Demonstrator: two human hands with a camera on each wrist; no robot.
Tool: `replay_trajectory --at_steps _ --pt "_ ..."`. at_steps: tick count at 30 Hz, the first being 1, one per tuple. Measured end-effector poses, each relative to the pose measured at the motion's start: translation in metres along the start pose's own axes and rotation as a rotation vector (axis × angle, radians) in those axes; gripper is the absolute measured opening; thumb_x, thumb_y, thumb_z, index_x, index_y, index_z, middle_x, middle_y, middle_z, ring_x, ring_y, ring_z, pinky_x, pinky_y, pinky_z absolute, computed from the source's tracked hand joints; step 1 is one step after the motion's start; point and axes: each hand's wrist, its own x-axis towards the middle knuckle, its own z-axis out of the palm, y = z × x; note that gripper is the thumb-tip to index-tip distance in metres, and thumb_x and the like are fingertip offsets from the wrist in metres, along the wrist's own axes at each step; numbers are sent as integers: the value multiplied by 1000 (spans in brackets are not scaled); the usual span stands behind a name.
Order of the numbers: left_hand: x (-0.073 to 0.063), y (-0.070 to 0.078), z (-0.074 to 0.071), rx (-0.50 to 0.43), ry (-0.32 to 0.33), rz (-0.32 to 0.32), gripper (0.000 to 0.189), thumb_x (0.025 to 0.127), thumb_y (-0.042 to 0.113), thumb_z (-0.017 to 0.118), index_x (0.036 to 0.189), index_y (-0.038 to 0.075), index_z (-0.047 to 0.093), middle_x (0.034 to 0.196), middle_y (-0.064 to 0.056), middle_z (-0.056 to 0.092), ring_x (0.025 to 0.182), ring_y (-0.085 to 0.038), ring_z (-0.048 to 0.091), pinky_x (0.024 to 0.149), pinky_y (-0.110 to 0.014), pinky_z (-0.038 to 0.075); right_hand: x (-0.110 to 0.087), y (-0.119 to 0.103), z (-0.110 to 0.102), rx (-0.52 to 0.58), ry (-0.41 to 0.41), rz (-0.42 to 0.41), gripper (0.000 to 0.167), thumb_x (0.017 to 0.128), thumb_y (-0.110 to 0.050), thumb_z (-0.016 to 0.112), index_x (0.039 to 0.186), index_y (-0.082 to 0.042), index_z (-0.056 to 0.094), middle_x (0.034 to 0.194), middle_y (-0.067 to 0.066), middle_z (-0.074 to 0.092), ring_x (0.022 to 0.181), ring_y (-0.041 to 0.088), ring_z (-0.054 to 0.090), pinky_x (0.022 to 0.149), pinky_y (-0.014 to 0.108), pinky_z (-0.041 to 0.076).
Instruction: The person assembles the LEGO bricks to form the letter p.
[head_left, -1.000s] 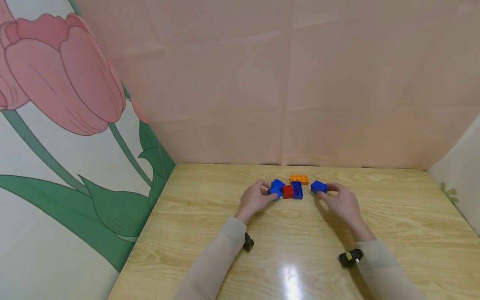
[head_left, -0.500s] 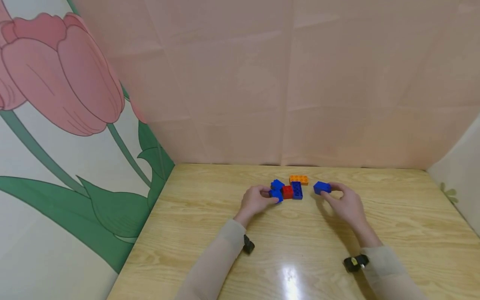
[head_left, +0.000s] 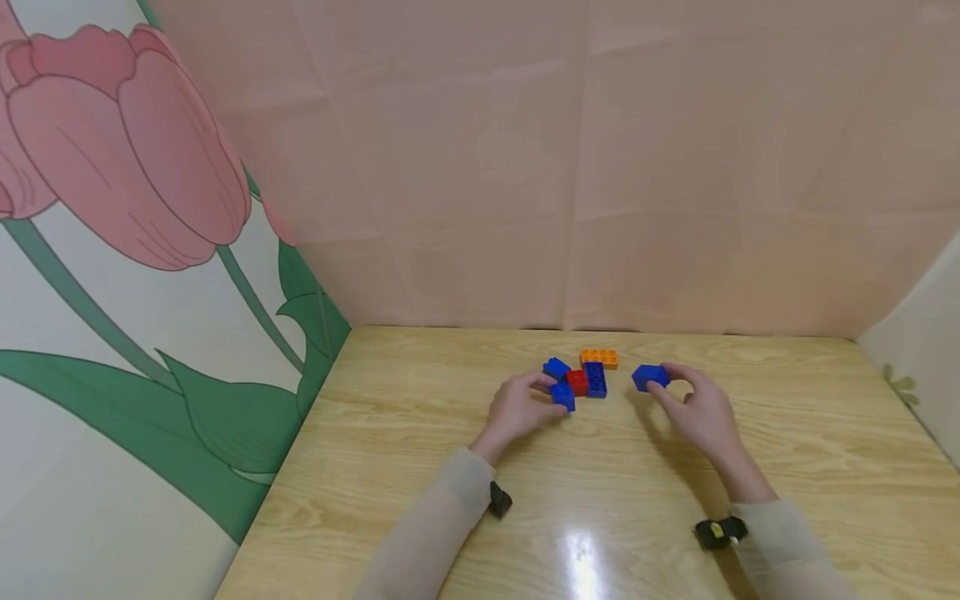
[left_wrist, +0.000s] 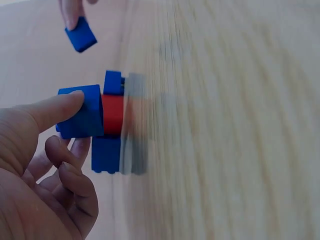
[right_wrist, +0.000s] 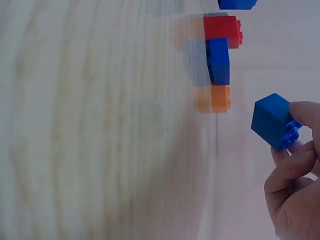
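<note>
One table lies beneath the red brick. Just front-left of that brick, the left hand pinches a blue block; well to its right, the right hand pinches a second blue block. Behind-right lies an orange brick; alongside, right, a long blue brick; behind-left, a small blue brick.

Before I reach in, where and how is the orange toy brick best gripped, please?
Probably by its two short ends, from above: the orange toy brick lies flat, studs up, both ends free, while the dark blue brick crowds its near long side.
</note>
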Motion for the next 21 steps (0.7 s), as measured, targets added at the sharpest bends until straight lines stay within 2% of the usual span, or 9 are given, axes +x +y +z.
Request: replay_trajectory --at_steps 2,3,7,16,21 --pt "-3 3 2 5 -15 20 36 80 34 93 111 31 75 105 14 73 110 -19 65 98 -46 48 -1 -1 -1 0 6 -14 61 101 -44 67 141 1 59 133 27 61 110 42 60 68 29 47" --pt "-4 5 2 11 -21 29 36 80 34 93 111 31 75 105 13 73 112 -20 65 98 -46 48 -1 -2 -1 -2 9 -19 60 101 -44 68 141 1 60 133 27 61 107 42 60 67 29 47" --pt "-9 10 5 32 -43 53 37 79 33 94 111 30 75 107 12 73 113 -21 64 98 -45 48 -3 -6 -2 -11 25 -47 59 101 -42 69 140 1 61 132 27 61 92 34 58 58 27 44" --pt "-15 13 10 71 -106 28 35 79 29 94 108 34 75 104 20 69 112 -17 64 100 -46 48 -9 -14 -6 -7 27 -89 54 100 -38 71 138 -1 63 126 25 62 51 14 42 44 29 35" --pt "-15 12 14 92 -120 36 36 80 27 93 111 34 76 105 18 70 111 -15 63 102 -46 46 -12 -15 -5 3 20 -123 50 100 -33 72 137 -1 64 122 23 62 48 10 40 42 28 35"
